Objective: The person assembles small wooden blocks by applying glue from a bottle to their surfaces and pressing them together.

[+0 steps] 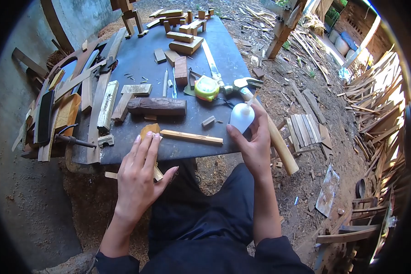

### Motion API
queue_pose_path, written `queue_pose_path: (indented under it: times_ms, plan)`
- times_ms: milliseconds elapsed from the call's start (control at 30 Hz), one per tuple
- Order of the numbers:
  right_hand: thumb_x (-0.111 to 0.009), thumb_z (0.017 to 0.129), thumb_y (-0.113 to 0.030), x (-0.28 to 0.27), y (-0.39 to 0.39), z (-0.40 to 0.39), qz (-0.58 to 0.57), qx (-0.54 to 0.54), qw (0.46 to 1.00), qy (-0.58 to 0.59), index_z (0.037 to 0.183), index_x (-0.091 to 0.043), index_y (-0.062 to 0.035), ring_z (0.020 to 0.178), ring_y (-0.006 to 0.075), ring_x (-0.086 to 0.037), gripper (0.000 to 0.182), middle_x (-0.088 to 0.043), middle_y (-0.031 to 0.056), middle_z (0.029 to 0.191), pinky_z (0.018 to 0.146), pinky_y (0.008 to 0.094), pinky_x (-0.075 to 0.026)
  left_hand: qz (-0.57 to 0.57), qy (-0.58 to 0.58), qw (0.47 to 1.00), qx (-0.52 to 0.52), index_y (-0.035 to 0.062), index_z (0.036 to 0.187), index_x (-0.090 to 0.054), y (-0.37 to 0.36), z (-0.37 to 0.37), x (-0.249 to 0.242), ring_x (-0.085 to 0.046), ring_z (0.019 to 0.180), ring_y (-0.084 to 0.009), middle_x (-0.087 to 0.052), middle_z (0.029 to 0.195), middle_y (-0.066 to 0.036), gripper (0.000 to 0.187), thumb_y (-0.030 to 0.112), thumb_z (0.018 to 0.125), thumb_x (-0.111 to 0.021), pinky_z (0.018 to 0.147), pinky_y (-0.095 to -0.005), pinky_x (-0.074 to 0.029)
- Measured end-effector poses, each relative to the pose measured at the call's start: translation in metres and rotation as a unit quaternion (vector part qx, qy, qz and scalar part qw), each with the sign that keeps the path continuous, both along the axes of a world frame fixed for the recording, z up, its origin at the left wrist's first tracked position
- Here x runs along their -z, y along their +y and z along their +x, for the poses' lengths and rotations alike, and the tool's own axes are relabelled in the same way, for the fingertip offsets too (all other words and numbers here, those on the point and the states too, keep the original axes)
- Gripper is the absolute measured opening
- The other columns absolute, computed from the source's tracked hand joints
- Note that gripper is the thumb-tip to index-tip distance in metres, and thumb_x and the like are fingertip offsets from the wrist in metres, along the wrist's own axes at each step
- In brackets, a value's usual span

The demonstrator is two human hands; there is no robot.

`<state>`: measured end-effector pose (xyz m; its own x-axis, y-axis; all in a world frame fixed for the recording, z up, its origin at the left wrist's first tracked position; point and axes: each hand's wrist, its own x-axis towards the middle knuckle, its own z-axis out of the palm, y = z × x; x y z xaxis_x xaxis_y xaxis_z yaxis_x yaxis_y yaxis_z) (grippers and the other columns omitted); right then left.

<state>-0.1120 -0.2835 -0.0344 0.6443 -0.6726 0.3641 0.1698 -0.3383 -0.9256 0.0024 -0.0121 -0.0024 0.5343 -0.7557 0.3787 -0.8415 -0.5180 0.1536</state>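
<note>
My right hand [256, 148] is wrapped round a white squeeze bottle [242, 117] with a narrow nozzle, held upright above the table's right front corner. At the front edge my left hand [140, 179] lies with fingers stretched out, thumb apart, over small wood pieces. A wood piece [157, 174] shows between its thumb and fingers, mostly hidden by the hand. Just beyond the fingertips is a yellowish-brown flat piece [150, 129]. To their right lies a thin wooden strip [192, 137]. A hammer [278, 144] rests behind the right hand, its handle jutting past the table edge.
On the dark table [194, 153] are a green tape measure [207, 87], a dark carved block [157, 107], a metal ruler [211, 59] and several wood offcuts. A clamp [75, 140] sits among boards at left. Small wooden models [194, 26] stand at the back. Scrap wood [382, 100] is heaped at right.
</note>
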Motion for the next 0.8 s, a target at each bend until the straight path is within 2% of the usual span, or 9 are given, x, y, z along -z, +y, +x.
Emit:
queue_pose_path:
  times_ms: [167, 567, 667, 800]
  plan:
    - [-0.087, 0.091, -0.011, 0.0009, -0.0003, 0.0002, -0.005, 0.001, 1.000, 0.001, 0.147, -0.050, -0.0019, 0.122, 0.0218, -0.068, 0.067, -0.067, 0.0132, 0.132, 0.108, 0.0387, -0.053, 0.007, -0.019, 1.000, 0.005, 0.0029, 0.157, -0.053, 0.0006, 0.0008, 0.0006, -0.058, 0.142, -0.0408, -0.059, 0.153, -0.019, 0.082, 0.044, 0.092, -0.083, 0.112, -0.0479, -0.051]
    - [-0.087, 0.092, -0.011, 0.0013, 0.0004, 0.0002, 0.005, -0.005, 1.000, -0.012, 0.146, -0.050, -0.0017, 0.122, 0.0218, -0.068, 0.066, -0.067, 0.0135, 0.132, 0.108, 0.0386, -0.053, 0.002, -0.020, 1.000, 0.006, 0.0033, 0.156, -0.053, 0.0003, 0.0004, 0.0008, -0.059, 0.141, -0.0406, -0.058, 0.154, -0.019, 0.079, 0.040, 0.092, -0.083, 0.112, -0.0477, -0.051]
    - [-0.087, 0.092, -0.011, 0.0021, -0.0006, 0.0003, -0.003, -0.004, 1.000, -0.011, 0.146, -0.050, -0.0015, 0.122, 0.0218, -0.068, 0.066, -0.067, 0.0134, 0.131, 0.108, 0.0387, -0.053, -0.005, 0.001, 1.000, 0.002, 0.0034, 0.158, -0.052, 0.0001, 0.0001, 0.0016, -0.057, 0.143, -0.0413, -0.058, 0.155, -0.018, 0.083, 0.039, 0.090, -0.086, 0.117, -0.0504, -0.049]
    - [-0.087, 0.092, -0.011, -0.0003, -0.0002, -0.0005, -0.007, -0.007, 1.000, -0.003, 0.146, -0.051, -0.0014, 0.122, 0.0217, -0.068, 0.066, -0.067, 0.0134, 0.131, 0.108, 0.0387, -0.053, 0.001, -0.019, 1.000, 0.006, 0.0031, 0.156, -0.053, 0.0005, 0.0006, 0.0020, -0.059, 0.141, -0.0409, -0.058, 0.155, -0.019, 0.079, 0.039, 0.093, -0.083, 0.112, -0.0478, -0.051]
